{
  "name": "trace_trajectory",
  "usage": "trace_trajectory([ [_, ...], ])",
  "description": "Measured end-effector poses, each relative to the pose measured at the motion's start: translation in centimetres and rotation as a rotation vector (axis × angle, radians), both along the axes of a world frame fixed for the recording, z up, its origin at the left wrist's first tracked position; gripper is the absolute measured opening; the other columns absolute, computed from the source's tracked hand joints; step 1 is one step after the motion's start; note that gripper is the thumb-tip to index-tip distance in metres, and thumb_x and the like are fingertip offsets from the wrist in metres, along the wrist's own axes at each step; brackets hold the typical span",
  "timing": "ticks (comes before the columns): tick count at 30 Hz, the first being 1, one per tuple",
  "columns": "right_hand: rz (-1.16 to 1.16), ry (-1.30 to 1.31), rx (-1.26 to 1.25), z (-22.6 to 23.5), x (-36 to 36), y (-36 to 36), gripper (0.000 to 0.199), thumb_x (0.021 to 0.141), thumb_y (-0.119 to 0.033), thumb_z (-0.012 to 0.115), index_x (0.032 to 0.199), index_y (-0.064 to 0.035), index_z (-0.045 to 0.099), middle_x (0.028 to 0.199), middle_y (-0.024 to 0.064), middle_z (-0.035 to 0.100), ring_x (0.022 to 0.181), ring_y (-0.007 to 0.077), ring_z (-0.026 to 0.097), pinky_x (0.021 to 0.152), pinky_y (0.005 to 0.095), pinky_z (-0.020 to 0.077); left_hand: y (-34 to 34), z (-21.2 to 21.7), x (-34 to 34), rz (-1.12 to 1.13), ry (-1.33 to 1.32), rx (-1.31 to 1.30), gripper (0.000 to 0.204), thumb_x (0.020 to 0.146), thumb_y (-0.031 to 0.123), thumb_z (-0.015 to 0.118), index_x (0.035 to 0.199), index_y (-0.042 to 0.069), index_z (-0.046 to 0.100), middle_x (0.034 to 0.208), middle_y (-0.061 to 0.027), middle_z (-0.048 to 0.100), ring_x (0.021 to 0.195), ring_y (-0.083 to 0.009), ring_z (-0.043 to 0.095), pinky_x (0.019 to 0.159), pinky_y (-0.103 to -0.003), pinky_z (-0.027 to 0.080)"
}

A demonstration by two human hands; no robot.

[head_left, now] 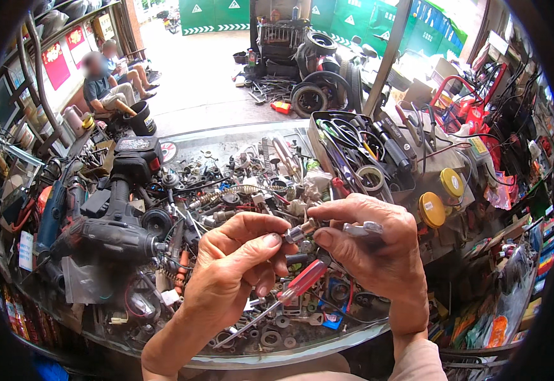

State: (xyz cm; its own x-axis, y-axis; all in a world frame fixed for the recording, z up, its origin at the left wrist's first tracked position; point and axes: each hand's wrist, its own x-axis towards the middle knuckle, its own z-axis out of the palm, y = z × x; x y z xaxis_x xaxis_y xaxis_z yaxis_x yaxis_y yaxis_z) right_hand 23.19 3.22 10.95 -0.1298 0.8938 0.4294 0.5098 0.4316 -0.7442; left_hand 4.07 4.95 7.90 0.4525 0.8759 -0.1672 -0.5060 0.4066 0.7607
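Between my two hands is a small silver metal cylinder with a brass-coloured end; its exact kind is unclear. My left hand pinches its left end between thumb and forefinger. My right hand has thumb and forefinger closed around the right end. A flat silver metal piece sticks out by the right hand's fingers, its other part hidden. Just below the hands, a screwdriver with a red, clear-edged handle lies slanted over loose washers and small parts, its shaft pointing to the lower left.
Small metal parts and springs litter the glass-topped counter. A black cordless impact wrench lies at left. At right stand a tool-filled box and yellow-lidded jars. Tyres and two seated people are beyond.
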Motion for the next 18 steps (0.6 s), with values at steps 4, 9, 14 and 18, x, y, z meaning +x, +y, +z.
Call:
trace_trajectory([
  [4, -0.012, 0.072, -0.081, 0.1, -0.2, -0.1, 0.025, 0.079, -0.021, 0.072, 0.088, 0.0011, 0.067, 0.071, 0.0077, 0.063, 0.064, 0.0106, 0.057, 0.058, 0.0239, 0.0443, -0.2, -0.1, 0.2, 0.051, 0.039, 0.045, 0.018, 0.086, 0.006, 0.056, 0.103, -0.002, 0.059, 0.082, -0.0151, 0.065, 0.061, -0.0119, 0.061, 0.039, -0.018, 0.043],
  [9, 0.083, 0.019, 0.017, -0.6, 0.4, 0.3, 0.019, 0.081, -0.016, 0.069, 0.087, 0.0012, 0.063, 0.068, 0.0089, 0.059, 0.053, 0.0137, 0.053, 0.049, 0.0264, 0.0406, -0.3, -0.2, 0.4, 0.049, 0.080, 0.100, 0.019, 0.086, 0.006, 0.057, 0.103, -0.004, 0.059, 0.083, -0.0155, 0.065, 0.061, -0.0118, 0.061, 0.040, -0.018, 0.044],
  [14, 0.069, -0.058, -0.046, 0.0, 0.5, 0.1, 0.018, 0.081, -0.016, 0.069, 0.085, 0.0007, 0.062, 0.067, 0.0086, 0.058, 0.049, 0.0122, 0.048, 0.045, 0.0267, 0.0376, -0.4, 0.1, 0.4, 0.042, 0.109, 0.124, 0.019, 0.087, 0.005, 0.056, 0.103, -0.004, 0.060, 0.082, -0.0132, 0.065, 0.062, -0.0108, 0.061, 0.041, -0.018, 0.044],
  [18, 0.011, -0.002, -0.028, 0.7, -0.4, -0.1, 0.017, 0.080, -0.015, 0.069, 0.081, -0.0001, 0.061, 0.066, 0.0085, 0.057, 0.048, 0.0114, 0.046, 0.044, 0.0272, 0.0357, -0.4, 0.3, 0.1, 0.051, 0.103, 0.113, 0.018, 0.088, 0.003, 0.055, 0.104, -0.005, 0.061, 0.081, -0.0093, 0.065, 0.063, -0.0090, 0.060, 0.043, -0.018, 0.043],
])
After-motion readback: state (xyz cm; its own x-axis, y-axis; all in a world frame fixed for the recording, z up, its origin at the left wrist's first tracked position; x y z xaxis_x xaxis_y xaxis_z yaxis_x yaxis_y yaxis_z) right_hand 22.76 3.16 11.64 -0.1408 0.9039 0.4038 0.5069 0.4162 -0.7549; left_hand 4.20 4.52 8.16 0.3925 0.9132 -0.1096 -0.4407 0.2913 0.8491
